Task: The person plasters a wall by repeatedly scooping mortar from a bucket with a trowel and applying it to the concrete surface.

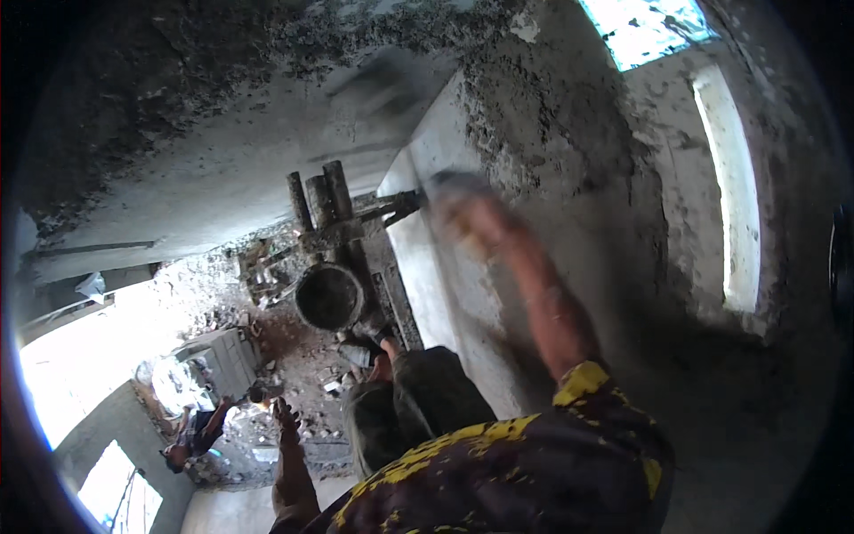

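My right hand (476, 222) is raised to the rough grey wall (569, 169) and smeared by motion. Its fingers look curled around a blurred grey thing (455, 184), too smeared to name, close to the wall's corner. Low on the left, my left hand (285, 415) hangs away from the wall, its fingers seeming apart and no held thing visible. A round dark basin (329, 296) sits on the planks in front of my feet (381, 367); what it holds is too dark to make out.
Wooden poles and planks (334, 233) form a narrow platform beside the wall corner. Rubble (307, 365) covers the floor far below. At the lower left, a co-worker (197, 438) reaches toward a dark object (260, 392) near my left hand. A bright window (649, 31) opens upper right.
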`<state>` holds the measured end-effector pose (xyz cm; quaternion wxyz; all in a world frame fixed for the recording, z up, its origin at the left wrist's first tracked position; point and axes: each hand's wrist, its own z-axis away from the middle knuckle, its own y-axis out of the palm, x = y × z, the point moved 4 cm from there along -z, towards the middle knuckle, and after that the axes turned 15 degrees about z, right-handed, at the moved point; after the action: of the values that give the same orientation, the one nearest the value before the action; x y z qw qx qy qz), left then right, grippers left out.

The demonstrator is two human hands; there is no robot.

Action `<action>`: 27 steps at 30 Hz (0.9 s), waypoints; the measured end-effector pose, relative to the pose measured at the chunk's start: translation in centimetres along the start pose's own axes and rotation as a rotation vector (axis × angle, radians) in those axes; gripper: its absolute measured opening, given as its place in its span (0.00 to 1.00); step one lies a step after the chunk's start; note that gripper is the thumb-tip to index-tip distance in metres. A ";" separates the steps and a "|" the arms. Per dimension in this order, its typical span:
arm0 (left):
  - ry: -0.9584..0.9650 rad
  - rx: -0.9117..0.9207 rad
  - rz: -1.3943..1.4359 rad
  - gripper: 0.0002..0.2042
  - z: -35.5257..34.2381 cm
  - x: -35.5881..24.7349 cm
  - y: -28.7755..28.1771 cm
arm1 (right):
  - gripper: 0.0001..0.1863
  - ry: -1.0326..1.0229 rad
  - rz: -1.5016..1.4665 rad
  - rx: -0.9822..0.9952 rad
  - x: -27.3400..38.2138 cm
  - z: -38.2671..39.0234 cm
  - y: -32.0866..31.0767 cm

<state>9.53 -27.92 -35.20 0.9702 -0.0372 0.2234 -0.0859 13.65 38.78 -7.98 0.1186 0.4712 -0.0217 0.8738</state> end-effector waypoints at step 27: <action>-0.033 0.065 -0.127 0.26 19.2 -6.9 -0.2 | 0.13 0.118 0.713 -1.605 -4.7 -3.5 -11.2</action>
<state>11.87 -26.21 -14.98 0.9671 -0.0212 0.2015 -0.1537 15.87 49.32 -14.64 0.1351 0.1648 -0.7689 0.6028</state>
